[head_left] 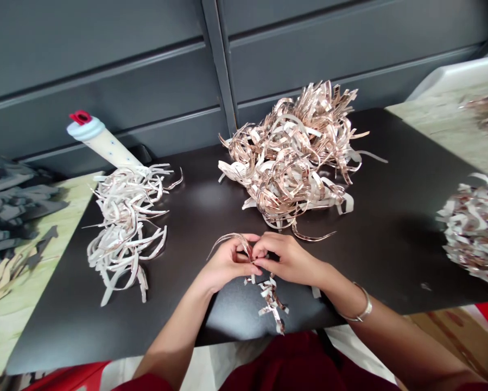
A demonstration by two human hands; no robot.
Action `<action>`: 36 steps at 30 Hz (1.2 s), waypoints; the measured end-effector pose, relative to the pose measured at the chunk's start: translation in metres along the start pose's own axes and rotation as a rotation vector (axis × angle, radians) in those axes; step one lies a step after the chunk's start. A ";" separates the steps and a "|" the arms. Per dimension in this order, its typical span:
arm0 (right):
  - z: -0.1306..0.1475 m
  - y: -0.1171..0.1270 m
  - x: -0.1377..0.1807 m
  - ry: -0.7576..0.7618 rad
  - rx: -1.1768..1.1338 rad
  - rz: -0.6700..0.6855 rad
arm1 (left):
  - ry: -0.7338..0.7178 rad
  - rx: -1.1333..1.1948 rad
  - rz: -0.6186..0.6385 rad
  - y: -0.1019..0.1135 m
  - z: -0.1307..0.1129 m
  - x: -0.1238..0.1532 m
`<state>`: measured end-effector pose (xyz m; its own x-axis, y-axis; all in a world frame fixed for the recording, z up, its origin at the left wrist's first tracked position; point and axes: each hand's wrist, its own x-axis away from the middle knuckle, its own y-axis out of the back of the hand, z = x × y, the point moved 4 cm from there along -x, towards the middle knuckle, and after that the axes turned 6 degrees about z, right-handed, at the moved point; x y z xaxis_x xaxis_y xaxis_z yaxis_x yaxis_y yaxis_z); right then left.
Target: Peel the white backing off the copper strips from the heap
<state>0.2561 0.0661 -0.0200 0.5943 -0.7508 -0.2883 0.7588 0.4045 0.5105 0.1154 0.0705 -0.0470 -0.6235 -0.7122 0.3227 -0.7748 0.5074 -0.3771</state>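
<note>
My left hand (222, 266) is closed around a thin, curling rose-gold strip (229, 237), which arcs out over the fingers to the left. My right hand (290, 259) meets it fingertip to fingertip, pinching at the strip's end; the exact spot between the fingers is too small to make out. Just below both hands, small folded or knotted strip pieces (270, 297) lie on the black tabletop (190, 217). Beyond my hands rises a big tangled pile of shiny rose-gold strips (290, 163) with pale backs.
Left on the table is a heap of pale strips (125, 222), with a white bottle with a red-topped lid (105, 140) behind it. At the right edge sits a mound of short pieces (474, 231). Dark strips (16, 201) lie far left. A grey panelled wall (146, 81) stands behind.
</note>
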 end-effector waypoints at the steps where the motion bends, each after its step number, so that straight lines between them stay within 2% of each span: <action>1: 0.000 0.000 0.000 -0.005 0.027 0.013 | 0.000 -0.001 0.007 0.001 0.000 0.000; 5: -0.004 0.004 0.002 0.000 0.095 0.000 | -0.031 0.021 0.027 0.008 -0.003 0.002; 10: -0.011 0.023 0.007 0.018 0.101 -0.177 | -0.102 0.001 -0.120 0.024 -0.015 0.007; 13: -0.007 0.021 0.006 0.073 0.021 -0.229 | -0.096 -0.068 -0.144 0.021 -0.014 0.007; 16: -0.003 0.006 0.003 0.097 -0.011 -0.202 | -0.089 -0.145 -0.097 0.012 -0.010 0.005; 21: -0.006 -0.015 -0.002 0.000 -0.001 -0.079 | -0.032 -0.215 -0.079 0.007 -0.006 0.006; 25: -0.006 -0.013 -0.002 -0.024 0.013 -0.042 | 0.010 -0.143 -0.029 0.003 -0.005 0.006; 31: -0.006 -0.004 -0.001 -0.045 0.037 -0.039 | -0.001 -0.063 0.042 0.003 -0.004 0.004; 36: -0.007 0.002 0.002 0.006 0.037 -0.139 | -0.013 -0.045 0.063 0.007 -0.003 0.002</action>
<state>0.2606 0.0694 -0.0248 0.4858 -0.7950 -0.3633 0.8237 0.2774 0.4945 0.1081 0.0739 -0.0466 -0.6703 -0.6840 0.2879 -0.7379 0.5730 -0.3566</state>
